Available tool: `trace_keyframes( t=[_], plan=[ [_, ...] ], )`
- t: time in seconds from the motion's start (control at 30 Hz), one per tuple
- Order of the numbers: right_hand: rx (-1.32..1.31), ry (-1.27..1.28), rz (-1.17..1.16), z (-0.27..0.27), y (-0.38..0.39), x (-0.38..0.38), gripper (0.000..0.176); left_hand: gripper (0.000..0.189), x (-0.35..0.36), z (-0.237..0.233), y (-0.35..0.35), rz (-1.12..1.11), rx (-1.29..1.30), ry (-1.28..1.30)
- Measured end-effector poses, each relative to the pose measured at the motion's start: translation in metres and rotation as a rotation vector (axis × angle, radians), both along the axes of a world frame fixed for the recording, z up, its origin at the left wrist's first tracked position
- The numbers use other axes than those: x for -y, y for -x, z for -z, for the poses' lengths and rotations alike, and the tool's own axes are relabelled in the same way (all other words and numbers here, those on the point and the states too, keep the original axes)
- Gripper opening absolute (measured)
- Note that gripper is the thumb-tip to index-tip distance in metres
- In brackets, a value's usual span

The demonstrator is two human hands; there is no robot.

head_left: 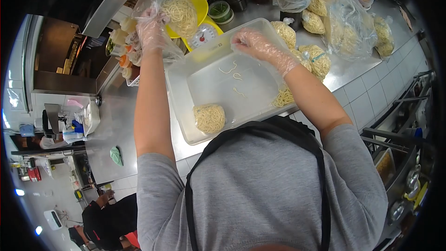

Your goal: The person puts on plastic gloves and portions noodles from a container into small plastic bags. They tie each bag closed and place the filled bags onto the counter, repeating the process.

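Note:
A clear plastic glove covers my left hand (152, 30), whose fingers are closed on a clear bag of noodles (180, 15) above a yellow scale (203, 36) with a yellow pan. My right hand (260, 49), also gloved, is over the far right part of a translucent tub (186, 90); its fingers are curled, and what they hold, if anything, is hidden. Inside the tub, a bagged noodle portion (209, 118) lies at the near left corner. A few loose noodle strands (227, 69) are on its floor, and more noodles (283, 97) show at the right.
Several noodle bags (313, 22) and a large plastic bag (348, 28) stand on the steel counter (346, 72) at right. Sauce bottles (126, 60) are left of the scale. A green cloth (116, 156) lies on the left counter. Another person (111, 223) is at lower left.

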State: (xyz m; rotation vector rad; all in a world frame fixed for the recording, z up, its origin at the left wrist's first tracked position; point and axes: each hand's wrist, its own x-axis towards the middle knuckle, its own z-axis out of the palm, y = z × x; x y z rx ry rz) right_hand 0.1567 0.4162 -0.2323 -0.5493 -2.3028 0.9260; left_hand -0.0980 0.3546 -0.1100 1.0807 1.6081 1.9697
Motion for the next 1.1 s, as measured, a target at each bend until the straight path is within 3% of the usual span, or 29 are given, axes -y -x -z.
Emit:
trace_keyframes(
  t=[0.13,0.33,0.4,0.5,0.73,0.77,0.8,0.87,0.93,0.97,1.03,1.1],
  plan=[
    [-0.038,-0.048,-0.019,0.005,-0.001,-0.001,0.013,0.019,0.0,0.005,0.011,-0.021,0.171,-0.021],
    [0.072,0.022,-0.051,0.001,0.001,0.003,0.011,0.033,0.016,-0.006,0.012,0.042,0.037,0.15],
    [0.088,-0.001,-0.06,0.001,0.0,0.004,0.01,0.04,0.018,-0.01,0.001,-0.086,0.012,0.193],
    [0.11,-0.013,-0.076,0.001,0.0,0.004,0.008,0.041,0.017,-0.006,0.011,-0.058,-0.012,0.18],
    [0.154,0.017,-0.105,-0.001,0.0,0.003,0.008,0.034,0.02,-0.004,0.013,-0.138,-0.053,0.197],
    [0.155,0.017,-0.104,0.001,0.0,0.002,0.008,0.031,0.021,-0.002,0.014,-0.038,-0.004,0.076],
    [0.162,-0.013,-0.099,0.003,0.001,0.0,0.011,0.028,0.021,-0.001,0.015,0.064,0.045,-0.046],
    [0.171,-0.045,-0.09,0.003,0.001,-0.002,0.015,0.025,0.026,-0.008,-0.008,0.039,-0.025,-0.005],
    [-0.182,0.015,0.1,-0.008,0.004,0.001,0.036,0.023,0.041,-0.023,-0.037,0.009,-0.092,0.035],
    [-0.179,0.013,0.097,-0.02,0.002,0.004,0.036,0.022,0.049,-0.029,-0.046,0.056,-0.102,0.114],
    [-0.391,0.351,0.084,-0.053,-0.006,0.015,0.059,0.021,0.066,-0.028,-0.056,0.09,-0.108,0.188],
    [-0.45,0.271,0.021,-0.072,-0.01,0.028,0.065,0.021,0.083,-0.014,-0.063,0.213,-0.114,0.259]
  ],
)
